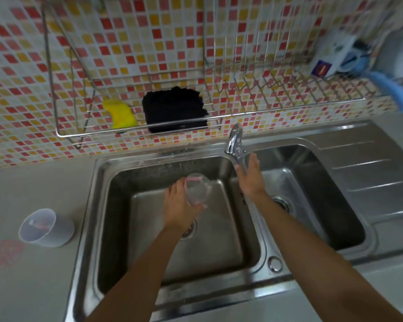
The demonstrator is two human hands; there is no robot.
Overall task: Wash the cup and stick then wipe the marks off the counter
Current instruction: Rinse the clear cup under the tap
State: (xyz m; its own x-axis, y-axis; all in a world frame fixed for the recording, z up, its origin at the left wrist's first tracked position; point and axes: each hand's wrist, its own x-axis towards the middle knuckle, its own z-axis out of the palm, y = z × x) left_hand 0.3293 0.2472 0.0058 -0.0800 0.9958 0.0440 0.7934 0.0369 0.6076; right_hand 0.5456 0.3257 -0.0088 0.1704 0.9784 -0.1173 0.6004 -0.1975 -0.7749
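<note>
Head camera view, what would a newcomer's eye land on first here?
Probably the red, yellow and white mosaic wall behind the sink, filling the top of the view. Next, the left hand gripping a clear cup over the left basin while the open right hand reaches to the faucet. A reddish smear marks the counter at far left, beside a second cup.

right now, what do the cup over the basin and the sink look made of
The cup looks like clear plastic: its wall is see-through, though glass isn't ruled out. The sink looks like stainless steel, with a brushed sheen and streaky reflections.
</note>
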